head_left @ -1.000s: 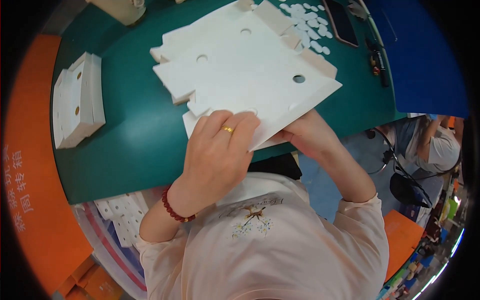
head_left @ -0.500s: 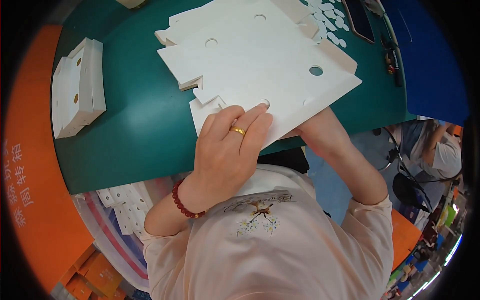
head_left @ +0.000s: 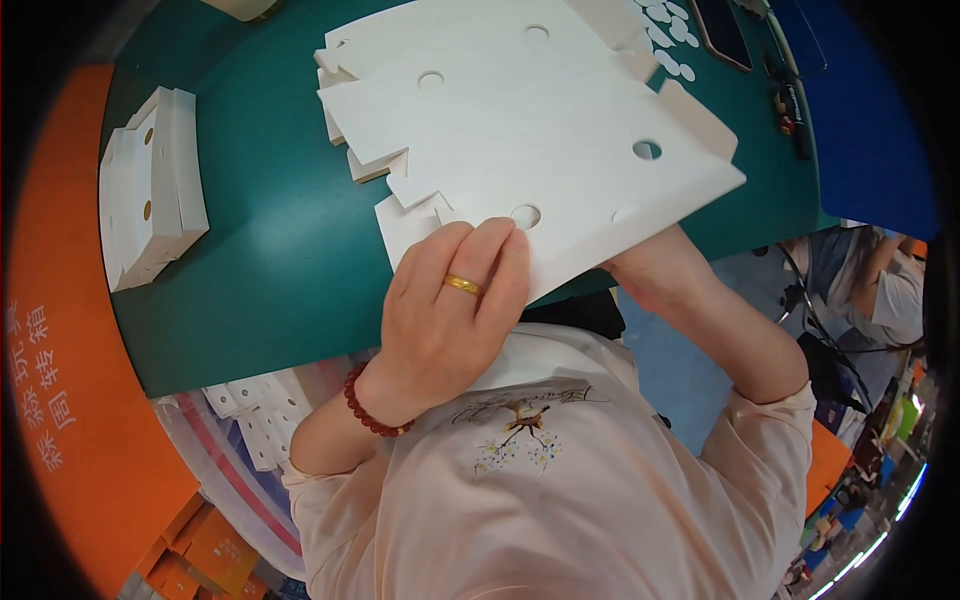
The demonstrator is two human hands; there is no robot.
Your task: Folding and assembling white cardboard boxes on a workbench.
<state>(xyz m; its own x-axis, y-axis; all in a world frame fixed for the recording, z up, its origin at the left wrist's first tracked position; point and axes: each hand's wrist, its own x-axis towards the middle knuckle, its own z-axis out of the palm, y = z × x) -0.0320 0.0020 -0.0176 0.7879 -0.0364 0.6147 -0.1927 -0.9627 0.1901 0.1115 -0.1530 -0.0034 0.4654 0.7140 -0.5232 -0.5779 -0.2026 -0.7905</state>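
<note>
A white die-cut cardboard box blank (head_left: 500,130) with notched edges and several round holes lies tilted in front of me. My left hand (head_left: 450,290), wearing a gold ring and a red bead bracelet, is closed on its near left corner. The fingertips rest on top, just below a round hole (head_left: 526,217); the thumb is hidden. My right hand (head_left: 655,270) reaches under the near right edge, its fingers covered by the cardboard. Farther right, another hole (head_left: 647,149) passes right through the board. More cardboard edges show beneath at the left.
Folded white boxes (head_left: 155,190) stand at the left of the green table (head_left: 260,260). Loose white discs (head_left: 672,25), a phone (head_left: 722,32) and a dark pen-like object (head_left: 797,120) lie at the far right. Below left, a bin (head_left: 215,465) holds more white pieces.
My left fingertips have drawn back from the near hole, which now shows more fully. The cardboard has shifted slightly right, and my right forearm has moved right.
</note>
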